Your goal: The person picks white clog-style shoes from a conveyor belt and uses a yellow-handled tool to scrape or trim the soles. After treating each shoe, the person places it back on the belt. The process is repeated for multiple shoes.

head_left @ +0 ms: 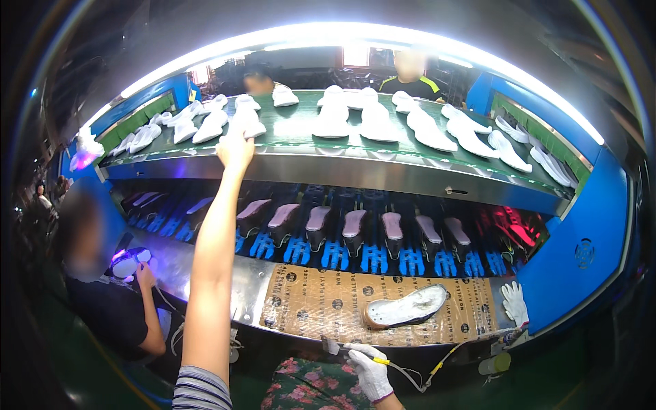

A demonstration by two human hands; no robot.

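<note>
My bare left hand (236, 150) reaches far forward to the green upper conveyor belt (294, 134). Its fingers are closed on the near end of a white shoe sole (247, 123) there. Low in the middle, my right hand (371, 378), in a white knit glove, is closed around a slim pale brush-like tool (364, 350) with a thin tube; its exact kind is unclear. In front of that hand a lasted shoe (406, 307), brown at the heel, lies bottom up on the cardboard-covered shelf (307, 314); neither hand touches it.
More white soles (427, 130) stand along the upper belt. Below it, several bottom-up lasted shoes (353, 224) sit beside blue holders (335, 253). A spare glove (514, 303) lies at the right by the blue machine side (581, 253). A co-worker (119, 301) works at the left; others are behind.
</note>
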